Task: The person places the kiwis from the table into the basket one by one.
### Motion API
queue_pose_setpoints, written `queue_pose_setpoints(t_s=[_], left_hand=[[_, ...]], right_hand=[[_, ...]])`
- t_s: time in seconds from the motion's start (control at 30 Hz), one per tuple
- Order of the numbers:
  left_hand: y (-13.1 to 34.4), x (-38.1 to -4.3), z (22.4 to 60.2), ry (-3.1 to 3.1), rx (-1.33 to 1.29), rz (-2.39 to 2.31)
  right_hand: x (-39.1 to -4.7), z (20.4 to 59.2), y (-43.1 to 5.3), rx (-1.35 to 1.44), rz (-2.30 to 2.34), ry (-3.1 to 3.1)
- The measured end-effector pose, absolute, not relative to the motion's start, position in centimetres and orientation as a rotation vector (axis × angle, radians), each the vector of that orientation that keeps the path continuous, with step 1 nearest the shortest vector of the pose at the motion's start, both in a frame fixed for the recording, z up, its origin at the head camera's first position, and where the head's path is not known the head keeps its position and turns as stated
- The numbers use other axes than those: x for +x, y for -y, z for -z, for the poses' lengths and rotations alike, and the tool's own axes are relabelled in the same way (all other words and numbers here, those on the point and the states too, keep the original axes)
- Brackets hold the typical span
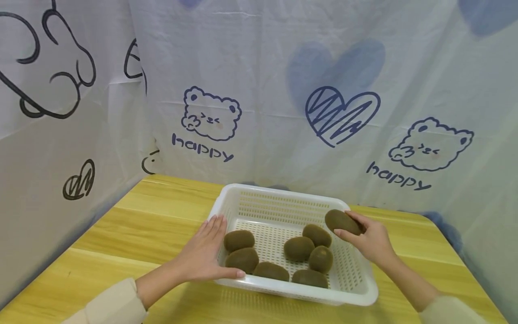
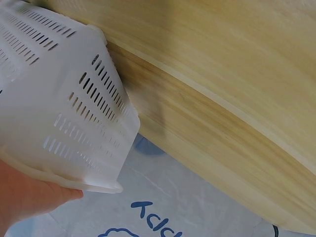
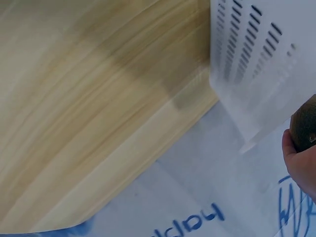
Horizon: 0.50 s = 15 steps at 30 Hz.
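sleeves fill the bottom corners; low centre, the left hand [image 1: 204, 252] lies flat-fingered on the white basket [image 1: 366, 294] rim, steadying it. right of centre, the right hand [image 1: 370, 240] grips a kiwi [image 1: 341, 221] above the far right rim. loading step, likely; next needs lowering among seven kiwis [image 1: 298, 248].

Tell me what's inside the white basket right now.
Seven kiwis lie loose on the floor of the white basket, one at. The right hand holds an eighth kiwi above the right rim. The near wall hides the lowest kiwis' undersides.
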<state>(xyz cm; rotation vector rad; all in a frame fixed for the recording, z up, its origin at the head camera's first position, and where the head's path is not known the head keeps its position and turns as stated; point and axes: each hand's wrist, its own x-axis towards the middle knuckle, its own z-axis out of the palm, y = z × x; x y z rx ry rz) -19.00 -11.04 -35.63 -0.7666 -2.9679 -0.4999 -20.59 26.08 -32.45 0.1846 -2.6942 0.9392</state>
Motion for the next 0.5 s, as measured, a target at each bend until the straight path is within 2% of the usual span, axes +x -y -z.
queue_pose_setpoints(t_s=[0.5], left_hand=[[11.0, -19.0, 35.7, 2.954, -0.766, 0.496]], right_hand=[[-21.0, 33.6, -20.6, 0.539, -0.965, 2.826]])
